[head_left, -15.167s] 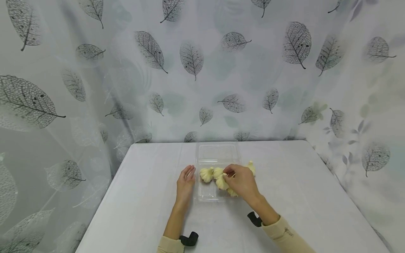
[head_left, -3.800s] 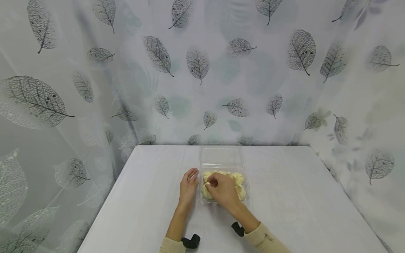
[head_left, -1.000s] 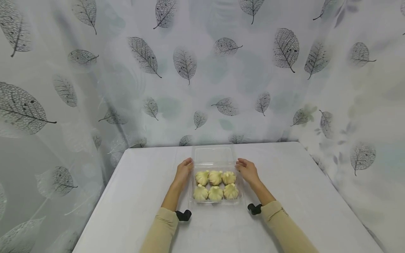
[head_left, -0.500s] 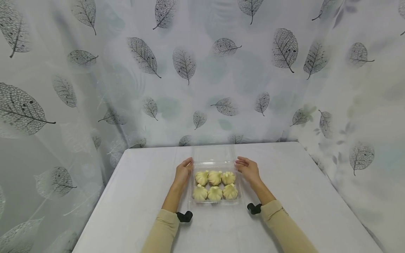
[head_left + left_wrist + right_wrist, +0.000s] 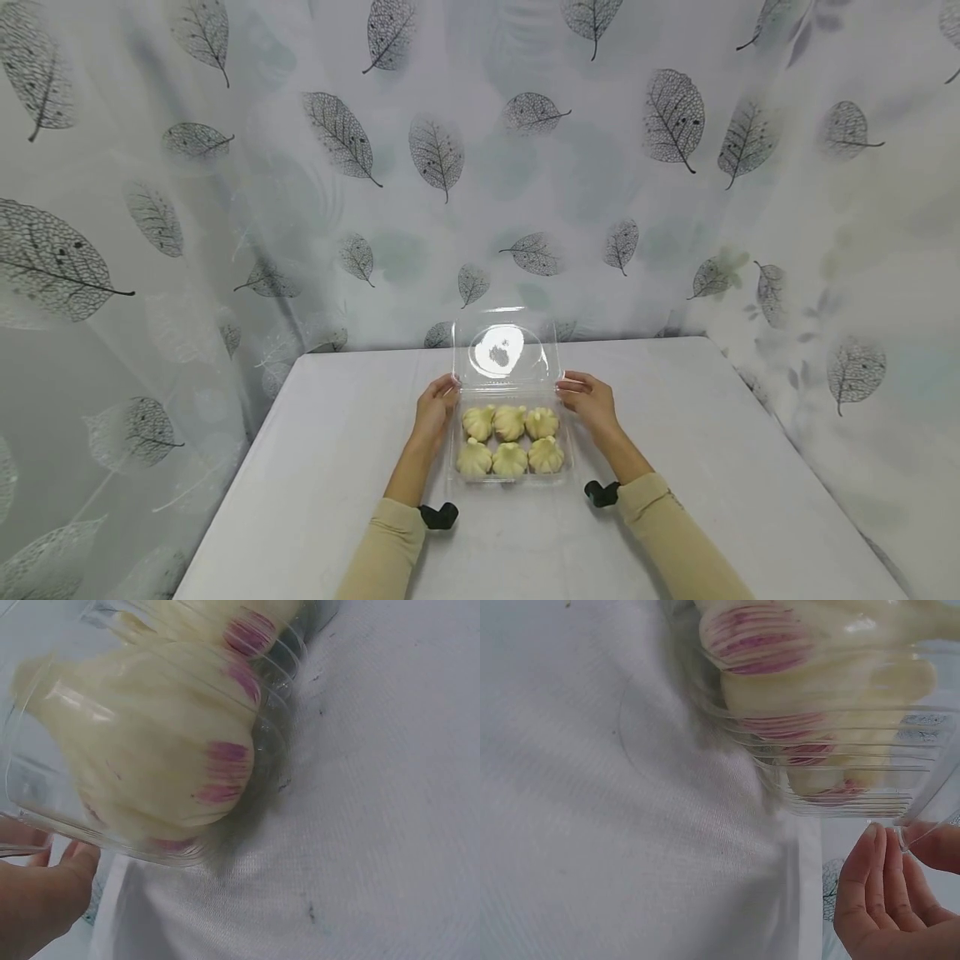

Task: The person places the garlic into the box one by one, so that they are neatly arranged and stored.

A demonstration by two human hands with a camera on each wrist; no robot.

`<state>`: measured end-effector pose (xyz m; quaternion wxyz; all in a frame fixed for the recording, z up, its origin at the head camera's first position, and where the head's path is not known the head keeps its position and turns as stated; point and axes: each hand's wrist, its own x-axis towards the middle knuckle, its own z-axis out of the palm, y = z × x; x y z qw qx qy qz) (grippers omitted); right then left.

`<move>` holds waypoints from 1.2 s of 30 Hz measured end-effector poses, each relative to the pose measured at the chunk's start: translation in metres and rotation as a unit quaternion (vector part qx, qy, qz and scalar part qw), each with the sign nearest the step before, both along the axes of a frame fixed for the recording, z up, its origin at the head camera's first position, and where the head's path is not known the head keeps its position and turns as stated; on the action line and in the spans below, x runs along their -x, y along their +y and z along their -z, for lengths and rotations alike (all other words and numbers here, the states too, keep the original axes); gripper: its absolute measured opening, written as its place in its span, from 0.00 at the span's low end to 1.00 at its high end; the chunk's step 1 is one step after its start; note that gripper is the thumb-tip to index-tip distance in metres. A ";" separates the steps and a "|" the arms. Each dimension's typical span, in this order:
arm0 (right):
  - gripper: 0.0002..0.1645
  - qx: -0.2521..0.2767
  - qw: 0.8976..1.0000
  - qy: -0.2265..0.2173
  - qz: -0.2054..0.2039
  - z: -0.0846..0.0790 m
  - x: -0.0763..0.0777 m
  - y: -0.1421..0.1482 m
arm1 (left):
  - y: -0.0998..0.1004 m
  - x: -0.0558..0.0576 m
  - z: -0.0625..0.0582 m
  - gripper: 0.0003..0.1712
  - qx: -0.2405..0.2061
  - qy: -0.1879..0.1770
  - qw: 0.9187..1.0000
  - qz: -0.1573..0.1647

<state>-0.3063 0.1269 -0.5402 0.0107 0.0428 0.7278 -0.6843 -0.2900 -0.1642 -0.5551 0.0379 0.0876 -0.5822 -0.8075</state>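
A clear plastic clamshell box [image 5: 512, 478] sits on the table, holding garlic bulbs [image 5: 510, 458] in two rows of three. Its hinged lid [image 5: 517, 337] is tilted up at the back, with a bright glare on it. At the lid's left edge, near the hinge, my left hand [image 5: 435, 407] pinches the plastic; in the left wrist view its fingertips [image 5: 79, 859] are beside the box's corner. My right hand [image 5: 587, 400] pinches the opposite edge, and the right wrist view shows thumb [image 5: 934, 847] and fingers meeting at the thin rim. Purple-streaked bulbs [image 5: 780, 705] show through the ribbed wall.
A white cloth covers the table [image 5: 337, 467]. Behind it and at both sides hangs a pale curtain [image 5: 480, 150] printed with dark leaves, close to the table's back edge. A black wrist mount [image 5: 438, 516] sits at each sleeve cuff.
Earlier my right hand handled garlic bulbs over the box, some of them off to its side. Now all visible bulbs sit in rows inside. Both hands grip the lid, which has risen from lying flat.
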 end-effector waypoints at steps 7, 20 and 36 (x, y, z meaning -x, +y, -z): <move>0.27 0.014 1.000 -0.007 -0.005 0.002 0.002 0.000 | 0.001 -0.001 0.001 0.25 -0.047 0.018 0.999 -0.005; 0.24 0.010 0.999 -0.030 -0.010 0.000 0.001 -0.004 | -0.002 -0.002 0.002 0.19 -0.044 0.024 0.999 0.007; 0.17 0.008 0.998 -0.054 -0.011 0.000 -0.001 -0.006 | 0.002 0.000 0.003 0.08 -0.066 0.036 0.997 0.007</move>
